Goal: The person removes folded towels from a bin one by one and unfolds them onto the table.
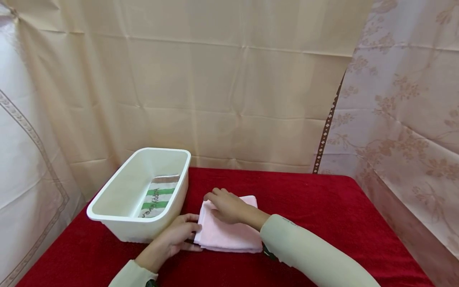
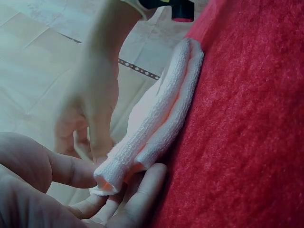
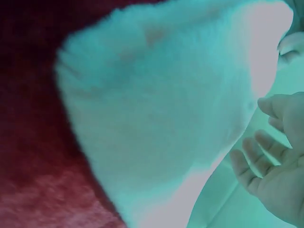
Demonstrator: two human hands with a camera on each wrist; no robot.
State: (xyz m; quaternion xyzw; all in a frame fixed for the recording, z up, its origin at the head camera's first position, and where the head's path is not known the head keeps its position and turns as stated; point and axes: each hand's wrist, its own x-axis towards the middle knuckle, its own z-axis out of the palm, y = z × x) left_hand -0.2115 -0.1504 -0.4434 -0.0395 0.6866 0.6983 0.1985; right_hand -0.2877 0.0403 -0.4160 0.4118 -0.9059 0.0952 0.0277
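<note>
A pink folded towel point(image 1: 229, 235) lies on the red cloth, its folded layers showing at the edge in the left wrist view. My left hand point(image 1: 179, 233) is at the towel's left edge and pinches a corner of it, some fingers tucked beneath, as the left wrist view shows point(image 2: 118, 199). Above the towel's upper left part hovers my right hand point(image 1: 227, 205), its fingers loosely bent. In the right wrist view this right hand point(image 3: 280, 171) holds nothing, and its fingers look apart from the towel.
Left of the towel stands a white plastic basin point(image 1: 138, 218), close beside my left hand. Inside it lies a towel with green, white and brown stripes point(image 1: 159, 195) and lettering. Beige curtains point(image 1: 215, 79) hang behind the red-covered table point(image 1: 305, 207).
</note>
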